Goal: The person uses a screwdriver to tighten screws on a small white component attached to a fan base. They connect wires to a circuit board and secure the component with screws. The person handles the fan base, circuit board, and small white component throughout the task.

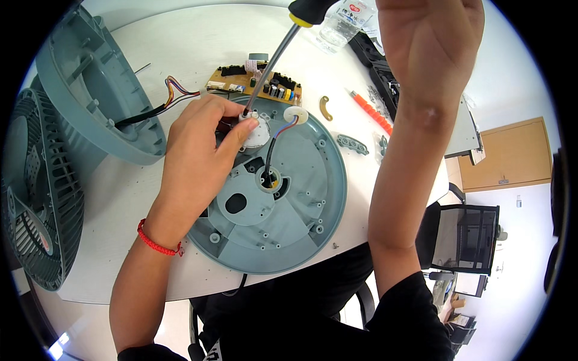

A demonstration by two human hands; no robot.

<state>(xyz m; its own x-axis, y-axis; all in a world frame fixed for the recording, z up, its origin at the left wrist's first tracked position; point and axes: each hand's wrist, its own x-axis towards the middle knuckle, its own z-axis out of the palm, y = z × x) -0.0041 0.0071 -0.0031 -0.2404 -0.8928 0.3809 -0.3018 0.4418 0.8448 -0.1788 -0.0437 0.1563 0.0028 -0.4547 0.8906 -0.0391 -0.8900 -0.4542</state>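
Grey base (308,162) holds cable (269,157); left hand (198,141) pinches silver part (257,136) — right hand (430,45): grip unclear.

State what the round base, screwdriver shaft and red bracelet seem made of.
Round base: probably matte grey-green plastic, judging by its molded-looking posts. Screwdriver shaft: likely smooth metal, grey with a slight sheen. Red bracelet: apparently braided cord, given its knotted texture; fibre unclear.

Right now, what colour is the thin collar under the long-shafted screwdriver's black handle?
The thin collar is yellow, clearest in the head view.
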